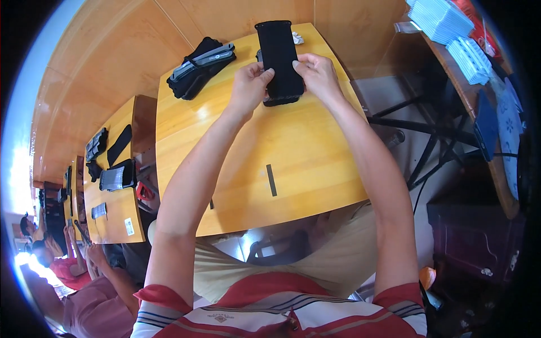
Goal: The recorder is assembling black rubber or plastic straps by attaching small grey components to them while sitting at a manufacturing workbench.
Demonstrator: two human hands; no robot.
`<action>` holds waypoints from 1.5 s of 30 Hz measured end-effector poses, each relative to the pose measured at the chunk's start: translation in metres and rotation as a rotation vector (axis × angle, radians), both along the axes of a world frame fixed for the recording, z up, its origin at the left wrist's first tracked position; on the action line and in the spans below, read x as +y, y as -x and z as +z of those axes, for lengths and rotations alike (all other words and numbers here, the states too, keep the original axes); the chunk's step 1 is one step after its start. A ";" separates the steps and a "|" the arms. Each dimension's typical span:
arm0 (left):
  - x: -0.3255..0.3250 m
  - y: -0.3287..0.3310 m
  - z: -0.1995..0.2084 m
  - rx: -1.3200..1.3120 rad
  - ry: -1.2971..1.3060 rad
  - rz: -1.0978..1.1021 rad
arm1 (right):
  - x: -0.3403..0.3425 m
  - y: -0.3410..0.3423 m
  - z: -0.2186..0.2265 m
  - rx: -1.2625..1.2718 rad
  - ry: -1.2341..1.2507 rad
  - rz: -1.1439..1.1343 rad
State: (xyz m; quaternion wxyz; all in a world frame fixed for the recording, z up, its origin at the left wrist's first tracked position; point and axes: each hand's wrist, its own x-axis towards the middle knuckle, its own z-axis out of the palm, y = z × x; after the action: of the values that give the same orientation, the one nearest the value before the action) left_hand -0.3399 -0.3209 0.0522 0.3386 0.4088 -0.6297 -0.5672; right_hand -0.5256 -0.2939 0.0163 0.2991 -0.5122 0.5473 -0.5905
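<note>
Over the far part of the yellow wooden table (236, 163), I hold a flat, long black piece (280, 53) with rounded corners, which looks like fabric; its exact kind is unclear. My left hand (248, 87) is closed on its left edge, thumb on the front. My right hand (321, 76) grips the right edge the same way, with its fingers partly hidden behind. Beneath its lower end, another dark piece (282, 102) shows. To the left of my hands lies a bundle of black pieces (191, 81) with grey, plastic-looking strips (205, 59) on top.
A dark narrow strip (271, 180) lies on the near tabletop. Something white and crumpled (297, 38) is at the back. Further left, another table (115, 211) bears black pieces, with people (93, 304) beside it. At right, a side table (451, 65) carries light-blue stacks (442, 19).
</note>
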 end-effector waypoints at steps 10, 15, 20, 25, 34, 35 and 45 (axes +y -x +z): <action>-0.033 -0.008 -0.030 -0.135 -0.005 0.062 | -0.021 -0.014 -0.007 0.114 -0.239 -0.018; -0.035 -0.007 -0.037 -0.124 -0.021 0.088 | -0.022 -0.012 -0.017 0.128 -0.263 -0.003; -0.027 -0.003 -0.037 -0.151 -0.004 0.134 | -0.023 -0.011 -0.024 0.154 -0.272 -0.040; -0.033 -0.006 -0.047 -0.219 0.001 0.171 | -0.020 -0.015 -0.021 0.200 -0.288 -0.065; -0.037 0.001 -0.055 -0.450 0.153 0.236 | -0.025 -0.014 -0.031 0.336 -0.236 -0.144; -0.033 0.003 -0.051 -0.455 0.165 0.255 | -0.024 -0.013 -0.032 0.341 -0.240 -0.135; -0.023 0.004 -0.038 -0.559 0.264 0.271 | -0.021 -0.013 -0.027 0.498 -0.178 -0.153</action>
State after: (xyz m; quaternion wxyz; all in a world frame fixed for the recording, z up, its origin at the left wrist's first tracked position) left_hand -0.3442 -0.3444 0.0140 0.2753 0.5812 -0.7060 -0.2966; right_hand -0.5125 -0.3146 -0.0107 0.1537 -0.5702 0.6910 -0.4169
